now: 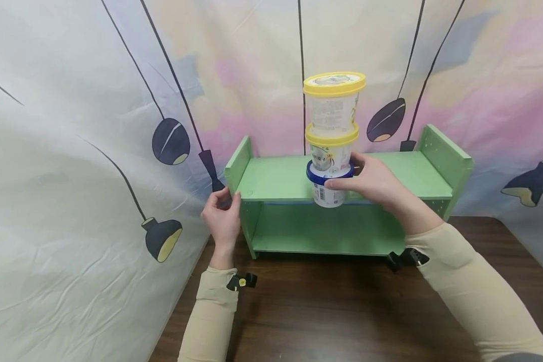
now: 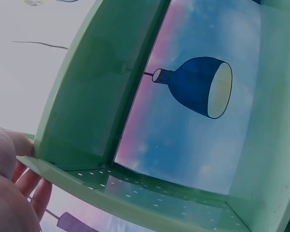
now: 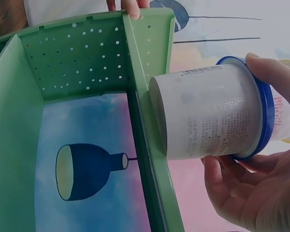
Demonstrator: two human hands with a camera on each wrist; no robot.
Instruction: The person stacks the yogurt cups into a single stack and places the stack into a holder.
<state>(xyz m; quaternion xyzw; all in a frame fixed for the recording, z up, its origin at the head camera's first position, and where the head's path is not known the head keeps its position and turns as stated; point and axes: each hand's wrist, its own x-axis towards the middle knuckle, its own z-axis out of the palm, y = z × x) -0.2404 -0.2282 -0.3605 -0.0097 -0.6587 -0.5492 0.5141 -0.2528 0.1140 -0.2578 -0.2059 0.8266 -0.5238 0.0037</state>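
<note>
My right hand [image 1: 375, 181] grips a white tub with a blue lid [image 1: 329, 193], its thumb and fingers around the lid's rim. On that tub stand two more white tubs with yellow lids, a middle tub [image 1: 330, 157] and a top tub [image 1: 332, 111], in an upright stack. The stack is at the front edge of a green two-level shelf [image 1: 280, 176]; whether the bottom tub [image 3: 208, 113] touches the shelf's edge, I cannot tell. At the shelf's left end, my left hand [image 1: 222, 218] pinches the side panel between thumb and fingers [image 2: 30, 183].
The shelf stands on a dark brown wooden table [image 1: 317, 306]. Behind it and on the left hangs a pale curtain [image 1: 72, 201] printed with dark lamps. Raised side panels, such as the right panel [image 1: 448, 161], bound the shelf's top board.
</note>
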